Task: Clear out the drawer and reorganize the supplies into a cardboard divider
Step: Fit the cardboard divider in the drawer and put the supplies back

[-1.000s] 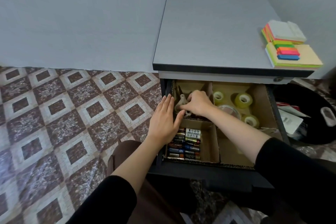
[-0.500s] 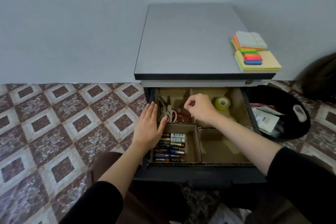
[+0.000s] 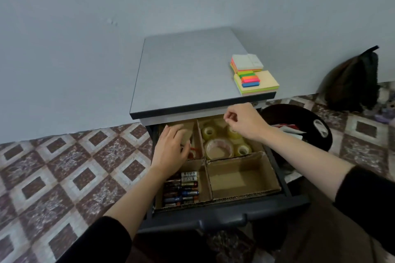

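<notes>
In my view, a grey cabinet top bears two stacks of sticky notes near its right edge. Below it, the open drawer holds a cardboard divider.

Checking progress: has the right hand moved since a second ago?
Yes. The right hand went rightward, from the back-left compartment to above the tape rolls.

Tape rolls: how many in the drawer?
4, all in the back-right compartment: rear-left roll, roll under the right hand, large front roll, small front-right roll. More may be hidden.
</notes>
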Available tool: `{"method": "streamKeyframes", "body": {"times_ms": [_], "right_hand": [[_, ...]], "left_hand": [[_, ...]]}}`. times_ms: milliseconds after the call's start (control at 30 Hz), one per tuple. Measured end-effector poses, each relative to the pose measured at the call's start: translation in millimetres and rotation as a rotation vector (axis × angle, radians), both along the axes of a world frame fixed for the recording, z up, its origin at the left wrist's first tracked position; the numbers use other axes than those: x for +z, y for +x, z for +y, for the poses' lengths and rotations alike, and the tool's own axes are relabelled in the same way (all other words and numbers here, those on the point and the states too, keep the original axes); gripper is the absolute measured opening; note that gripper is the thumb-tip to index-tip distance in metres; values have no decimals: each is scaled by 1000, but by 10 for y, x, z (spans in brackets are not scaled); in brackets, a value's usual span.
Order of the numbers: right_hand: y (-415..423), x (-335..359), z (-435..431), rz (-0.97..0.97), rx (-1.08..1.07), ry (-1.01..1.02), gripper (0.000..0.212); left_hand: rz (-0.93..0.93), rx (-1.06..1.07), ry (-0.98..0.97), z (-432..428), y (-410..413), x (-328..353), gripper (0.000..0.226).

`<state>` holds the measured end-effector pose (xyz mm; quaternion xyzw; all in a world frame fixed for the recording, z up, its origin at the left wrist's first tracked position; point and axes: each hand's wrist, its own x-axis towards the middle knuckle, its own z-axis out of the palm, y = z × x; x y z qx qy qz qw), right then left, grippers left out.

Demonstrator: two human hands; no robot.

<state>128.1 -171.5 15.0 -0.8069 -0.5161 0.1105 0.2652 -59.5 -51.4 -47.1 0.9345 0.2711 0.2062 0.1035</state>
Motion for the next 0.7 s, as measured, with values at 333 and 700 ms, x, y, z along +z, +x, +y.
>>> {"method": "streamKeyframes", "body": {"times_ms": [333, 700], "right_hand": [[694, 446, -117, -178, -164, 68, 15], [1091, 441, 133, -379, -45, -153, 31]], "left_hand": [[-64, -61, -30, 54, 917, 708, 44], [345, -34, -50, 417, 1463, 488, 56]]}}
